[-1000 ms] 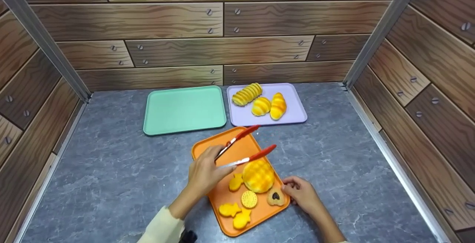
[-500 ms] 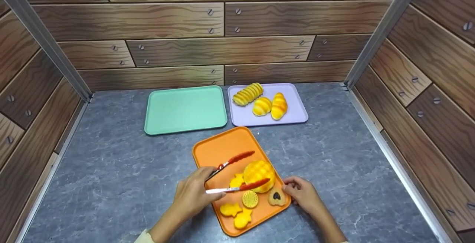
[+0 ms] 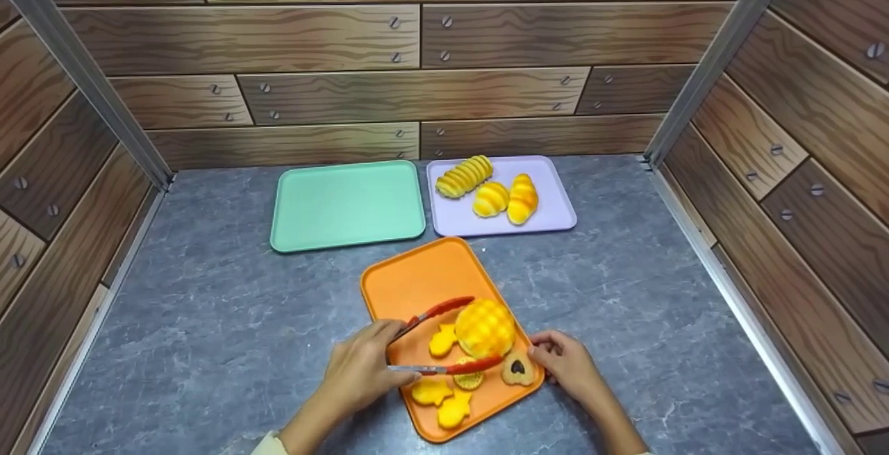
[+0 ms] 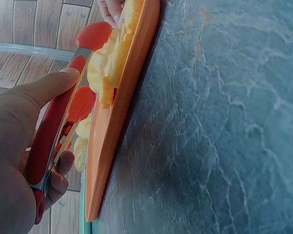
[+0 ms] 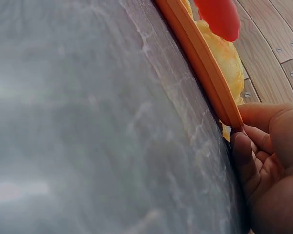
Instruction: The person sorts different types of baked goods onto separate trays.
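Observation:
My left hand (image 3: 361,366) grips metal tongs (image 3: 448,308) with red tips. The tongs are spread, one arm at the far-left side of a round yellow bun (image 3: 485,326), the other along its near side, partly covering a round cookie (image 3: 468,380). Whether the tips touch the bun, I cannot tell. Bun and cookie lie on an orange tray (image 3: 424,271), with a heart-centred cookie (image 3: 518,369) and fish-shaped pieces (image 3: 443,340). At the tray's right rim, my right hand (image 3: 569,366) pinches the edge between thumb and fingers, as the right wrist view shows (image 5: 273,151).
Behind the orange tray lie a bare green tray (image 3: 347,206) and a lilac tray (image 3: 552,198). The lilac one bears a ridged roll (image 3: 464,176) and two croissant-like breads (image 3: 522,199). Wood-patterned walls (image 3: 326,38) enclose the grey tabletop (image 3: 222,316).
My left hand has brought the tongs down and nearer to me, from above the tray to around the round bun. The right hand keeps its place at the tray's rim.

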{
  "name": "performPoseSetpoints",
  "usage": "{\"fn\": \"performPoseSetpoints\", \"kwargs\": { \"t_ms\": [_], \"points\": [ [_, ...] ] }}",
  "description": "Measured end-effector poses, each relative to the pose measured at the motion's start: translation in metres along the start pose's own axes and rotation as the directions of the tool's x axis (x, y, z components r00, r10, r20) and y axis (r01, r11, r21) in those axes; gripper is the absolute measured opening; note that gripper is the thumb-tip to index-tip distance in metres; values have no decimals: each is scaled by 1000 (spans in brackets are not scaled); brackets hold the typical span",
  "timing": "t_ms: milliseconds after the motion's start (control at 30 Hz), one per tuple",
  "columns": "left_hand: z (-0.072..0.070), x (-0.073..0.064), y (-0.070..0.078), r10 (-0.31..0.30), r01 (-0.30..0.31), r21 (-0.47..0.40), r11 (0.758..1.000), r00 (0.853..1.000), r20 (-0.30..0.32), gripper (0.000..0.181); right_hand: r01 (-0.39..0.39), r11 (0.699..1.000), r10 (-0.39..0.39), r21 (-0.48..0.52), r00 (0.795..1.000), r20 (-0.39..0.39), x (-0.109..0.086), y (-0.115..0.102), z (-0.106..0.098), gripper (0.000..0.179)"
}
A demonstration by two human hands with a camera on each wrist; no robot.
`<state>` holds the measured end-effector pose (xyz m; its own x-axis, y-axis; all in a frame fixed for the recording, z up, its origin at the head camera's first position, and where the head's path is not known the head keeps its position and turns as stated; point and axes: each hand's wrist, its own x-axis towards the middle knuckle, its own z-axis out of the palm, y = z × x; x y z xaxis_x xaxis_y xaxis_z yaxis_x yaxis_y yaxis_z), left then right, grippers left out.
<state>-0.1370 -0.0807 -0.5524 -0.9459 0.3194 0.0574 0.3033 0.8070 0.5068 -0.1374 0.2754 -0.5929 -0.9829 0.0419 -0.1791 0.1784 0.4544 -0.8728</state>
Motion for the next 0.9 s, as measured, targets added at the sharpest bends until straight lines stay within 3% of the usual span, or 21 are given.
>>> {"fn": "performPoseSetpoints", "kwargs": {
  "t_ms": [400,700,900],
  "points": [
    [6,5,-1,16,-16,2,1000,1000,-10,72,8,1000,-8,12,1000,3,-1,1,0,26],
    [6,6,-2,97,-95,23,995,993,-73,68,9,1000,-9,-3,1000,3,-2,0,-1,24],
    [3,8,-1,45,-46,-15,999,996,-75,67,-4,1000,4,8,1000,8,1,2,-2,23]
  ]
}}
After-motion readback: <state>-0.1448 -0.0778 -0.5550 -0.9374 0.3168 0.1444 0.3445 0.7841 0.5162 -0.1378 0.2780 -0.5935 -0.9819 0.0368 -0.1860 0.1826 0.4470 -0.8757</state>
